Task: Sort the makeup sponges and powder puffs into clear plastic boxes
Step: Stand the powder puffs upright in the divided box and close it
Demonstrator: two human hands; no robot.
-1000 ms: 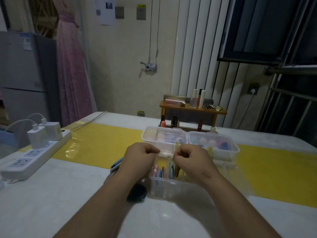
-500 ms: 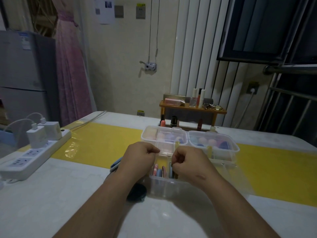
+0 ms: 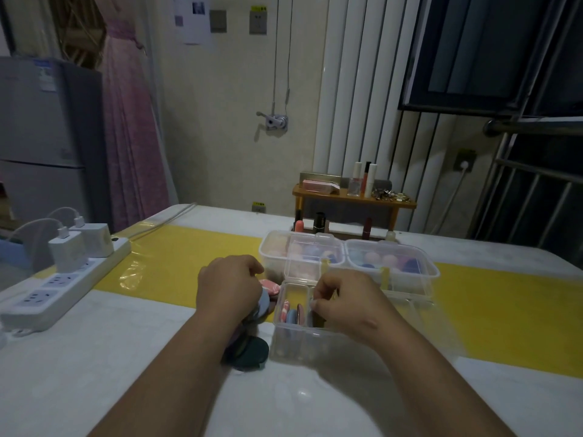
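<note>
I see left hand (image 3: pixel 228 288) knuckles-up, fingers curled over loose puffs (image 3: pixel 252 351) left of the near box (image 3: pixel 303 345); right hand (image 3: pixel 344 302), fingers curled, inside that box. Whether either pinches anything: cannot tell.

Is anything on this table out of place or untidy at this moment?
Only the loose puffs: they sit heaped on the table left of the open box, some gripped by the left hand, not yet sorted. Nothing looks spilled or broken.
</note>
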